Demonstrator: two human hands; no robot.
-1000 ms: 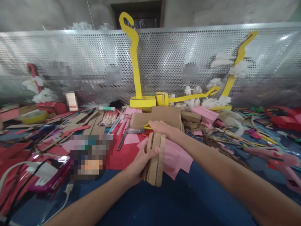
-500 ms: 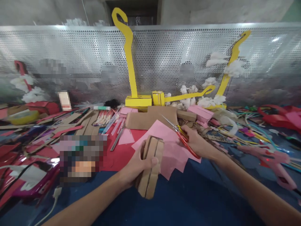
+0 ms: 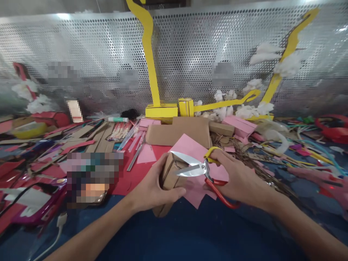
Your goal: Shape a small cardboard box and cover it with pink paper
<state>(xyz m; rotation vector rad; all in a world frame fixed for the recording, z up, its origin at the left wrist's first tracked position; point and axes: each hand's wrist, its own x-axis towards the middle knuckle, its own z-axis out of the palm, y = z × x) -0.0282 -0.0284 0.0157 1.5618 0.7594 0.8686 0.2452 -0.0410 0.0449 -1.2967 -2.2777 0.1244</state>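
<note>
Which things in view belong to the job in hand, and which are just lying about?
In the job:
- cardboard box, in the left hand
- open scissors, in the right hand

Apparently just lying about:
- pink glue gun
- marker
- white cable

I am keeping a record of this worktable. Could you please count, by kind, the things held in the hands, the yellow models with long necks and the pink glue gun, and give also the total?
Scissors, held: 1
Cardboard box, held: 1
Yellow models: 3
Pink glue gun: 1
Total: 6
</note>
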